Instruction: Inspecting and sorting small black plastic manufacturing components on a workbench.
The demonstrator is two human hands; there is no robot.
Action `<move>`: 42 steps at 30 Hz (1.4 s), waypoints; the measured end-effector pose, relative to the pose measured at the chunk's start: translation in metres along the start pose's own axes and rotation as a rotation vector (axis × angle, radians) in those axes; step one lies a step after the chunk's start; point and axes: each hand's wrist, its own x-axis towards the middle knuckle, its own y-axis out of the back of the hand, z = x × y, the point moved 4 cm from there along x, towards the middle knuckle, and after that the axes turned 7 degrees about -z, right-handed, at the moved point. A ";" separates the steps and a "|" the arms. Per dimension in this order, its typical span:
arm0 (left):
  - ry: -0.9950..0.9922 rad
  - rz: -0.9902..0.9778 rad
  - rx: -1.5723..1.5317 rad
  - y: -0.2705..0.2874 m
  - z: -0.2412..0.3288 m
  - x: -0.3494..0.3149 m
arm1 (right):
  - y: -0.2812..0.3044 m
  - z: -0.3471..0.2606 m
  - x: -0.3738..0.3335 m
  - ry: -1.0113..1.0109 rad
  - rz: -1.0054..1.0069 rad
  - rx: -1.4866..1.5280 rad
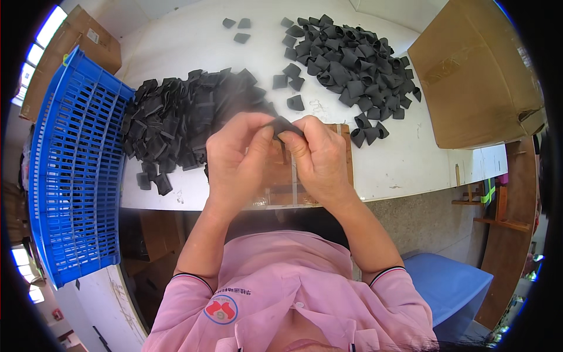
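Between my two hands is a small dark grey fabric piece, pinched near the middle of the table. My left hand grips its left side with thumb and fingers, while my right hand pinches its right side. Just beyond and left of my left hand lies a heap of flat dark pieces. A second heap of dark grey pieces, curled open like short tubes, spreads at the far right. Under my hands a brown board rests at the table's front, partly covered by them.
A blue plastic crate stands along the left edge, with a cardboard box behind it. Another large cardboard box sits on the right of the white table. Several loose grey pieces lie between the heaps. A blue covered object is at lower right.
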 end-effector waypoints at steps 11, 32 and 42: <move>-0.007 -0.061 0.081 0.007 -0.006 0.006 | -0.004 0.001 0.001 0.050 -0.080 -0.010; -0.086 -0.163 0.818 0.012 -0.093 -0.048 | -0.016 0.035 -0.051 -0.453 -0.091 0.303; -0.116 0.201 0.394 -0.023 -0.049 -0.058 | -0.022 0.005 -0.045 -0.120 0.053 -0.006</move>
